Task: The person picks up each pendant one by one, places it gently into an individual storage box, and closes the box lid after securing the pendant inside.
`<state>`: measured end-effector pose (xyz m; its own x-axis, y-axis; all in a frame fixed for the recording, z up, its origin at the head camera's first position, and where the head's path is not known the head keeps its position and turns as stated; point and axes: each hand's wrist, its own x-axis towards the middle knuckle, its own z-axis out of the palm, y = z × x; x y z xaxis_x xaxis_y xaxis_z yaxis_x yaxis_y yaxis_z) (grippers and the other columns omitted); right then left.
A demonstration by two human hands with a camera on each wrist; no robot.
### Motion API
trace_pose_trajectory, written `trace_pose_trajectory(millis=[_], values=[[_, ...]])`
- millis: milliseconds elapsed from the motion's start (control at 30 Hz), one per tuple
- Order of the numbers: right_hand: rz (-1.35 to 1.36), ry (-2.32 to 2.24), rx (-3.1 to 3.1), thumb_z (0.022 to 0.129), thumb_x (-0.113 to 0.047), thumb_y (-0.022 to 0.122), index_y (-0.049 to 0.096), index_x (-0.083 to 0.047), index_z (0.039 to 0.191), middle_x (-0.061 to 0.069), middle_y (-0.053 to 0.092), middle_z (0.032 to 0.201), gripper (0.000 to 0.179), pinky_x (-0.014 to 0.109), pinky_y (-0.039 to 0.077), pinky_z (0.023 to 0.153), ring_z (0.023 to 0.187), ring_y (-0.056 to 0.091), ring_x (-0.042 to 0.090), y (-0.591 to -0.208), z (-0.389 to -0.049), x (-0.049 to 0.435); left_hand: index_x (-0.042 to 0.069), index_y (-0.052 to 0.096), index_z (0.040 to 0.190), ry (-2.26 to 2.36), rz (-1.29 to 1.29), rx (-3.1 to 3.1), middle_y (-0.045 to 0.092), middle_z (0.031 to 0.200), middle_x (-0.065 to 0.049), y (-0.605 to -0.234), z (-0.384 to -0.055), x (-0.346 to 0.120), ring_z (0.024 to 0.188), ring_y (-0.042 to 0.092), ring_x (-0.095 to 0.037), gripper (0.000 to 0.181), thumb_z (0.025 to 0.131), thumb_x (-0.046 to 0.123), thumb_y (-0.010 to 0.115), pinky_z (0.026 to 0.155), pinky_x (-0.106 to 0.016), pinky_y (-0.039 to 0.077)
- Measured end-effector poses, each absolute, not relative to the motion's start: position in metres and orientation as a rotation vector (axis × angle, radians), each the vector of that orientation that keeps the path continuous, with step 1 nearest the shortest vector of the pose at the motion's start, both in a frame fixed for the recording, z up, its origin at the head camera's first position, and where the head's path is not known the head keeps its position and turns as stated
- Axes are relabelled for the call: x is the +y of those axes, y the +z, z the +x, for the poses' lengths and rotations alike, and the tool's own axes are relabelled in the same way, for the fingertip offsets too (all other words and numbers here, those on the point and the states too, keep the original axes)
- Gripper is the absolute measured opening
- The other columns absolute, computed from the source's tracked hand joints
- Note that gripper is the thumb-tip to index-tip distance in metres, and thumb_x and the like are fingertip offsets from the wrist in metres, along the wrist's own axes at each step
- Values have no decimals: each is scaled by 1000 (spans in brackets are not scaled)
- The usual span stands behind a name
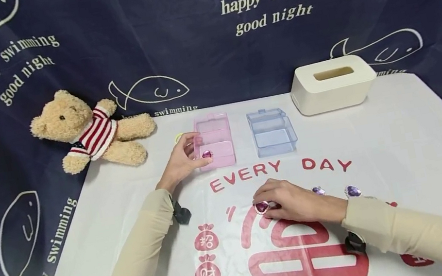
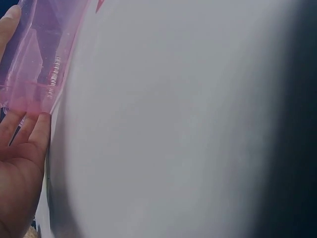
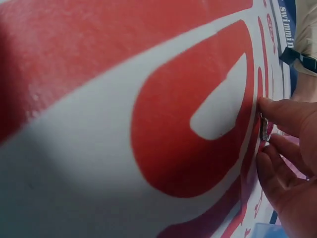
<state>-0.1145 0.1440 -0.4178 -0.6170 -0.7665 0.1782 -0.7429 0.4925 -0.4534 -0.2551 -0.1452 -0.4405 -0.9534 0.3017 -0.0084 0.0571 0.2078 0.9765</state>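
At the back of the table my left hand [image 1: 178, 162] grips the left side of an open, clear pink plastic box [image 1: 227, 149]. The left wrist view shows its fingertips against the wall of the box, the thumb on the other side. A dark pink heart-shaped gem [image 1: 207, 154] shows in the front part of the box. Over the red print nearer the front, my right hand [image 1: 289, 199] pinches another dark pink heart gem [image 1: 262, 207] with a beaded, sparkling rim; the right wrist view shows this gem [image 3: 263, 127] edge-on between thumb and fingers.
Right of the pink box stands an open clear blue box [image 1: 275, 138]. Two purple gems, one [image 1: 318, 191] partly behind my right hand and another [image 1: 352, 191], lie beside the right forearm. A teddy bear [image 1: 86, 129] sits back left, a white tissue box [image 1: 332, 88] back right.
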Motion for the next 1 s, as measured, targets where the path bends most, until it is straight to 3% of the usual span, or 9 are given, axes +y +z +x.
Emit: trace_pose_trajectory(millis=[133,1000], values=[[-1357,-829,2673,82,-14,77,72,-6,105,4,71,102,25,34,54,86,99,64,17,-422,-115,145,7,41,141,1825,349,2269,48,141,-18,-441,-257,-146,131,46,-34,86,68,1,86,114,-44,35],[-1257,-939,2654,83,-15,76,71,-11,100,-1,68,99,18,28,55,81,93,62,11,-417,-119,141,7,44,137,1835,344,2288,52,136,-15,-440,-256,-146,128,50,-30,83,66,0,86,112,-39,39]])
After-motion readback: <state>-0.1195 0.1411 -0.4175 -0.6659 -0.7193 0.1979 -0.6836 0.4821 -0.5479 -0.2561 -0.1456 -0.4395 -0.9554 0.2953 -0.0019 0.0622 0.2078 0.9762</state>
